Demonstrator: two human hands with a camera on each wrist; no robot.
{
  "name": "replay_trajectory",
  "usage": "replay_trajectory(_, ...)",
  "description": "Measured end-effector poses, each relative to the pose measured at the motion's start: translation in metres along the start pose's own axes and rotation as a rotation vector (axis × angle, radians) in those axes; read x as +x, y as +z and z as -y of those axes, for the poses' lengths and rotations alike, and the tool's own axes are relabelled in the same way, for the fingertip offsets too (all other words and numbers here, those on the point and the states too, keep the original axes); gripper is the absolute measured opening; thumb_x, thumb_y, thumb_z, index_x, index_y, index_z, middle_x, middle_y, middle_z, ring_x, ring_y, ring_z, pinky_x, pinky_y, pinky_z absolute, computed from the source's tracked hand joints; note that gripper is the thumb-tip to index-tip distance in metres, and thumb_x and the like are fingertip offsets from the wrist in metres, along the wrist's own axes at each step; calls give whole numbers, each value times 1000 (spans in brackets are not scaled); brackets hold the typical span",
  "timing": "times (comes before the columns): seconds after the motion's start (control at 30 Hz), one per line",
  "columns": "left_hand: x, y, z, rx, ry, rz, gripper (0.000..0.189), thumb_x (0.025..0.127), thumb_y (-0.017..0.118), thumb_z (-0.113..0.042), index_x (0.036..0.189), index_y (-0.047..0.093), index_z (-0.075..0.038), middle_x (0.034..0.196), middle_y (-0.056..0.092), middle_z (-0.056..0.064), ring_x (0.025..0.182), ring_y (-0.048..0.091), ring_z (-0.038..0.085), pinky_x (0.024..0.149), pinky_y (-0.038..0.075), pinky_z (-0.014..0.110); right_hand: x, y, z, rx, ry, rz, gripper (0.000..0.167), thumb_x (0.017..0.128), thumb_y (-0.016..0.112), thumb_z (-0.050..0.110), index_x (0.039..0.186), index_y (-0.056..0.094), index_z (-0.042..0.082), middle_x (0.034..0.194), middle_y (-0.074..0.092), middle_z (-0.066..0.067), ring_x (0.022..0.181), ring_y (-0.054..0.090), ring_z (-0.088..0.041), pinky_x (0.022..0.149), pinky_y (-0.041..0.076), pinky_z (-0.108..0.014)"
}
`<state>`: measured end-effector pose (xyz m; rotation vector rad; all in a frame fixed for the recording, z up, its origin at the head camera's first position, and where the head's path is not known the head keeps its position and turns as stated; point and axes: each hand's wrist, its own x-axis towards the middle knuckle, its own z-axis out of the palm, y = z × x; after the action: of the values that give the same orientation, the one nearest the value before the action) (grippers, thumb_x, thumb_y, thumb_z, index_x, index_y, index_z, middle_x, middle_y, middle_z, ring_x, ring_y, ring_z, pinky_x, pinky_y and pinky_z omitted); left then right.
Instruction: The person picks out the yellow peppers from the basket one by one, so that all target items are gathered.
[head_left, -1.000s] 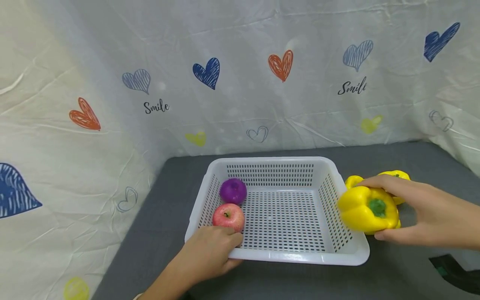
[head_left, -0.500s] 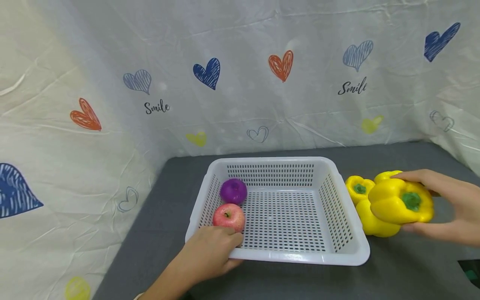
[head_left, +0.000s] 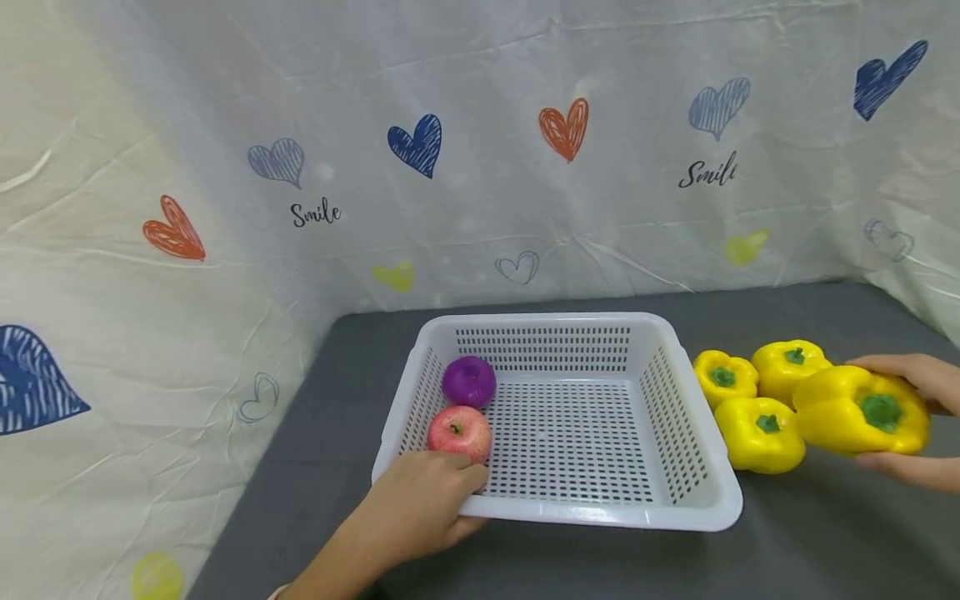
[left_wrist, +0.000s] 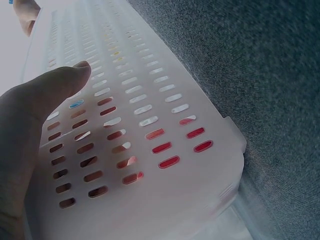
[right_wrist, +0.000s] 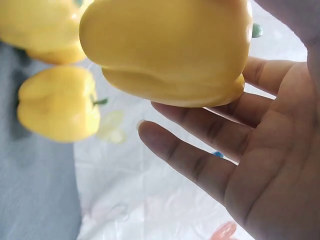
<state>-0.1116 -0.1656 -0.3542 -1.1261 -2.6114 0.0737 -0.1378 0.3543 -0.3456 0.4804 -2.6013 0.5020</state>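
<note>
A white perforated plastic basket (head_left: 600, 514) stands on the grey table. My left hand (head_left: 423, 496) grips its front rim near the left corner, thumb (left_wrist: 60, 87) against the outer wall in the left wrist view. Inside, at the left, sit a red apple (head_left: 459, 433) and a purple round vegetable (head_left: 468, 382), the apple right by my left fingers. At the far right my right hand (head_left: 918, 417) holds a yellow bell pepper (head_left: 851, 410) between thumb and fingers, its green stem end facing right. In the right wrist view that held pepper (right_wrist: 170, 45) lies against the fingers, above the tabletop.
Three more yellow bell peppers, one at the back left (head_left: 724, 377), one at the back right (head_left: 789, 367) and one in front (head_left: 761, 435), sit close together by the basket's right wall. A white sheet printed with hearts (head_left: 480, 192) hangs behind the table.
My right hand has moved right with the yellow bell pepper, away from the basket's right rim, uncovering the other peppers. My left hand and the basket have stayed in place.
</note>
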Motion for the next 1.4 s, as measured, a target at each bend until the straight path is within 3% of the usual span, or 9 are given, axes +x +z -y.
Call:
replay_trajectory(0.17,1,-1,1,-5,-6,15,28,78,77,-30,72,52,-20,67,48,-8,56,44,9,48,34,25,-8,6,-16,-2,47,-4,108,41,103,18,131,48,-4,113,52,-14,92,30,20,66,30,0)
replay_trajectory(0.37,1,0,0,-10,-4,10,28,77,77,-30,71,51,-20,66,46,-8,56,43,9,47,33,25,-10,12,-23,8,80,70,101,48,102,23,129,48,-4,113,53,-17,89,30,21,62,34,-4)
replay_trajectory(0.5,1,3,0,-9,1,0,30,76,77,-30,71,50,-20,66,46,-8,56,44,9,47,33,25,-8,17,-24,7,121,138,97,52,101,27,126,49,-7,111,54,-21,86,31,20,58,41,-14)
replay_trajectory(0.63,0,3,0,-5,3,-9,30,75,77,-30,71,50,-20,66,46,-8,55,43,9,47,33,25,-5,19,-23,-18,134,233,96,56,99,27,126,46,-13,108,54,-25,85,52,-6,56,46,-26)
replay_trajectory(0.73,0,3,0,2,5,-14,30,75,77,-30,71,50,-20,65,46,-8,55,42,9,46,32,25,-1,20,-21,-17,168,315,98,60,97,29,127,42,-17,109,52,-30,83,56,-32,61,50,-36)
replay_trajectory(0.9,0,2,0,-3,-1,-1,29,77,77,-30,72,51,-20,66,47,-8,55,42,9,47,32,24,3,22,-24,1,208,396,99,65,94,33,129,39,-19,111,49,-35,86,56,-39,67,51,-52)
replay_trajectory(1.27,0,1,1,-7,-8,19,28,79,77,-31,73,51,-20,67,48,-8,56,43,8,48,33,24,2,32,-27,28,199,375,95,66,94,30,127,39,-17,108,52,-35,83,58,-36,67,52,-54)
replay_trajectory(1.4,0,1,0,-11,-10,26,28,79,77,-31,73,52,-20,68,49,-8,57,44,9,48,34,24,1,37,-30,25,194,360,95,65,95,30,126,38,-16,110,51,-36,83,59,-37,63,52,-47)
